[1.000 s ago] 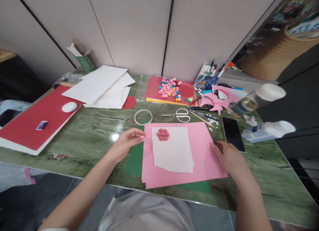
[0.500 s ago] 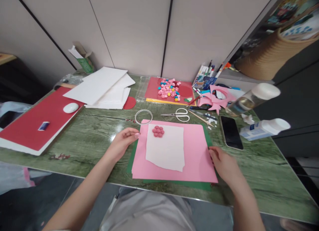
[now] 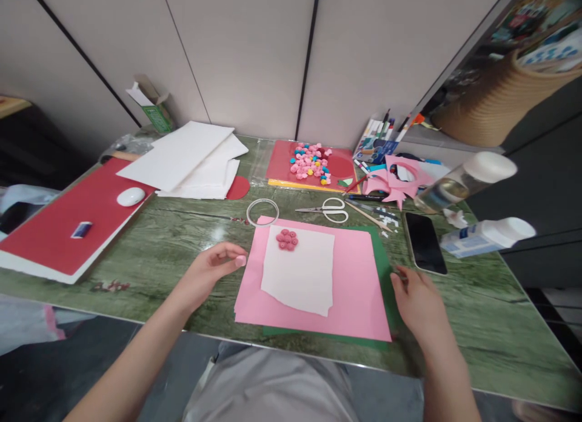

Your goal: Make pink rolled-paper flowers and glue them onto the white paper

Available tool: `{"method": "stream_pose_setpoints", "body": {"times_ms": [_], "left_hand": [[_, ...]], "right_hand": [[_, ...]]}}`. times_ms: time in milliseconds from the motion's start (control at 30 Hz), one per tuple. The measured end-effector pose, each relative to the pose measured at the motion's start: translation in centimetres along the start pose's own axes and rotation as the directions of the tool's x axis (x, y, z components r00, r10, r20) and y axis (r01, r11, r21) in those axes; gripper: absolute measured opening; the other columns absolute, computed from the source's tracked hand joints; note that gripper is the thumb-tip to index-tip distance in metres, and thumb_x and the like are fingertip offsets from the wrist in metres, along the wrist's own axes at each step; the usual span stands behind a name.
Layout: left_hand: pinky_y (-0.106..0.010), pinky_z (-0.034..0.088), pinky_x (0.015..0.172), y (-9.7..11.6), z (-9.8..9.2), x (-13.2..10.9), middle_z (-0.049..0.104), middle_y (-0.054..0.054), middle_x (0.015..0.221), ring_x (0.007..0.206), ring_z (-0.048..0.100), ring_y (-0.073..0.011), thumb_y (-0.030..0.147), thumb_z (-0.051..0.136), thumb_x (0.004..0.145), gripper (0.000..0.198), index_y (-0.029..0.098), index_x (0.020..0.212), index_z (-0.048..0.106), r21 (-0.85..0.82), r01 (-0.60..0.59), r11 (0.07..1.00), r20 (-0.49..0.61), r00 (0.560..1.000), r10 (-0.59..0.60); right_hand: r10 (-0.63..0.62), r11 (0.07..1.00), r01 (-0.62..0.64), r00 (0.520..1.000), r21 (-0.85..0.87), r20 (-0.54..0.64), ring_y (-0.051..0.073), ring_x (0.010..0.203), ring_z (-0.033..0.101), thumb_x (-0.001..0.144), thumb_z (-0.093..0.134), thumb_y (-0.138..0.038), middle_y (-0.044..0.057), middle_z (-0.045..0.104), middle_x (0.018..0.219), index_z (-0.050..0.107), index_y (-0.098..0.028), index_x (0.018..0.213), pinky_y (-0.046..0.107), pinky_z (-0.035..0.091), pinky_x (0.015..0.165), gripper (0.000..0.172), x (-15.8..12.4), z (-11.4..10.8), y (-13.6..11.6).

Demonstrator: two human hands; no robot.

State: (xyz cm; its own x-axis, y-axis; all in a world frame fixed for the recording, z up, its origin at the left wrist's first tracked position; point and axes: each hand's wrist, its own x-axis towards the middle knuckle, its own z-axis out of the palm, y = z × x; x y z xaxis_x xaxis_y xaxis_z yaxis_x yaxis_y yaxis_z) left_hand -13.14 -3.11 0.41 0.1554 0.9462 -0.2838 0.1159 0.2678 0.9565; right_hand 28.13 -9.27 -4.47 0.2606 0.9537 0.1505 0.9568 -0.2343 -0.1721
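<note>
Pink paper [image 3: 359, 276] lies over green paper [image 3: 383, 258] near the table's front edge. On it rests a smaller white sheet [image 3: 297, 279] with an uneven lower edge, and a cluster of dark pink coils [image 3: 287, 240] sits near that sheet's top left corner. My left hand [image 3: 211, 270] hovers just left of the pink paper, fingers curled with a small gap at the thumb, holding nothing. Beside the green paper's right edge is my right hand [image 3: 418, 298], its fingers bent and apart, nothing visible in them.
Behind the papers are a white ring [image 3: 262, 201], scissors [image 3: 334, 210] and pink, blue and yellow pieces [image 3: 310, 162]. A phone [image 3: 425, 243] and two bottles stand or lie at right. White sheets [image 3: 177, 155] and a red board [image 3: 68, 228] are at left.
Both hands have moved outward, away from the paper edges. The pink paper with the white sheet has shifted slightly left and toward me, showing more green on the right.
</note>
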Motion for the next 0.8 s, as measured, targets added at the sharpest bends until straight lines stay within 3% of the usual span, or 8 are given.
{"method": "stream_pose_setpoints", "body": {"times_ms": [133, 400, 600, 800], "left_hand": [[-0.023, 0.038, 0.081, -0.2, -0.8, -0.3, 0.059, -0.002, 0.088, 0.086, 0.053, -0.0129, 0.028, 0.068, 0.069, 0.019, 0.019, 0.085, 0.062, 0.012, 0.007, 1.000, -0.034, 0.999, -0.007], [-0.026, 0.041, 0.081, -0.5, -0.7, 0.1, 0.057, -0.001, 0.083, 0.083, 0.055, -0.0122, 0.026, 0.069, 0.069, 0.021, 0.018, 0.087, 0.061, -0.149, 0.099, 0.984, 0.052, 0.994, -0.092], [-0.024, 0.043, 0.078, 0.1, 0.2, 0.2, 0.057, -0.001, 0.080, 0.078, 0.054, -0.0107, 0.027, 0.069, 0.068, 0.021, 0.016, 0.084, 0.061, -0.143, 0.133, 0.981, 0.093, 0.988, -0.121], [-0.023, 0.043, 0.077, 0.1, 0.3, 0.2, 0.057, -0.001, 0.080, 0.077, 0.054, -0.0103, 0.027, 0.069, 0.069, 0.020, 0.017, 0.084, 0.061, -0.141, 0.137, 0.980, 0.104, 0.987, -0.123]], "right_hand": [[0.009, 0.999, -0.007, 0.999, -0.053, 0.036, 0.027, 0.090, 0.058, 0.082, 0.040, -0.029, 0.016, 0.064, 0.093, 0.061, -0.008, 0.098, 0.038, 0.044, 0.082, 0.034, 0.8, 0.1, -0.2], [0.146, 0.989, -0.142, 0.968, -0.034, 0.203, 0.027, 0.082, 0.061, 0.082, 0.039, -0.031, 0.017, 0.065, 0.091, 0.058, -0.009, 0.094, 0.035, 0.045, 0.071, 0.031, 2.3, -0.2, -0.5], [0.169, 0.949, -0.239, 0.937, 0.207, 0.307, 0.022, 0.071, 0.063, 0.078, 0.044, -0.040, 0.008, 0.067, 0.082, 0.057, -0.018, 0.088, 0.030, 0.044, 0.061, 0.028, 2.4, 0.1, 2.0], [0.123, 0.817, -0.361, 0.871, 0.450, 0.475, 0.013, 0.045, 0.054, 0.073, 0.050, -0.047, 0.002, 0.064, 0.070, 0.057, -0.018, 0.081, 0.025, 0.041, 0.045, 0.032, 1.8, -0.4, 3.0]]}}
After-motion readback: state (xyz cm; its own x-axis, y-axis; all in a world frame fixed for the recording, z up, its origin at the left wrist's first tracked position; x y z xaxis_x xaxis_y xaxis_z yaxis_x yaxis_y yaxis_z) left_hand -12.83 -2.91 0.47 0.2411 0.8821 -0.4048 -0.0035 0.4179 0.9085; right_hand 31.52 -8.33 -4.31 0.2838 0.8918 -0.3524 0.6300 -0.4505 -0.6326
